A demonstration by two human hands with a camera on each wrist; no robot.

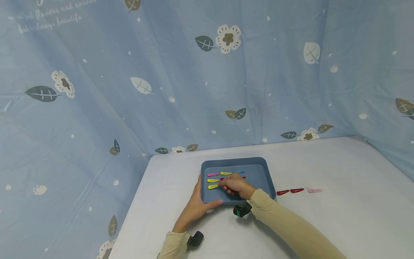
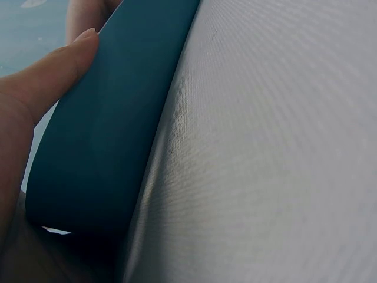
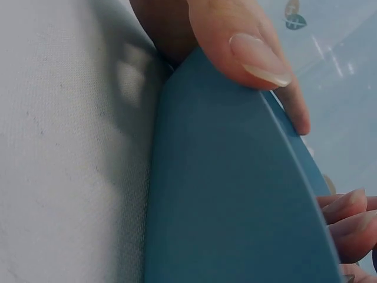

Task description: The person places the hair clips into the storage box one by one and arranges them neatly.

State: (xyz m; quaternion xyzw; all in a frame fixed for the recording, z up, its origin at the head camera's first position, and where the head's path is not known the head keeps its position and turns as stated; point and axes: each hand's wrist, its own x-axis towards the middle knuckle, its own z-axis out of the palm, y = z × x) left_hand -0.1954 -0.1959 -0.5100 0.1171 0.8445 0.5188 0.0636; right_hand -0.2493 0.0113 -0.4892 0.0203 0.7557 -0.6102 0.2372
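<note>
Yellow clip (image 1: 212, 186): inside tray (image 1: 260, 176), nearest in left column | right hand (image 1: 237, 184) seems to pinch its right end, fingertips too small to be sure | left hand (image 1: 196, 204) grips tray corner | risk: uneven release skews clip; knuckles brush red clip (image 1: 222, 178); left-hand tug slides tray

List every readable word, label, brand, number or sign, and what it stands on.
"flowers and sorrows": blue cloth, upper left in the head view; the line's start is blurred.
"always beautifu": same cloth, just below; start also blurred.
Above them, a letter fragment is cut off by the frame edge.
Nothing readable on the tray or hair clips.
</note>
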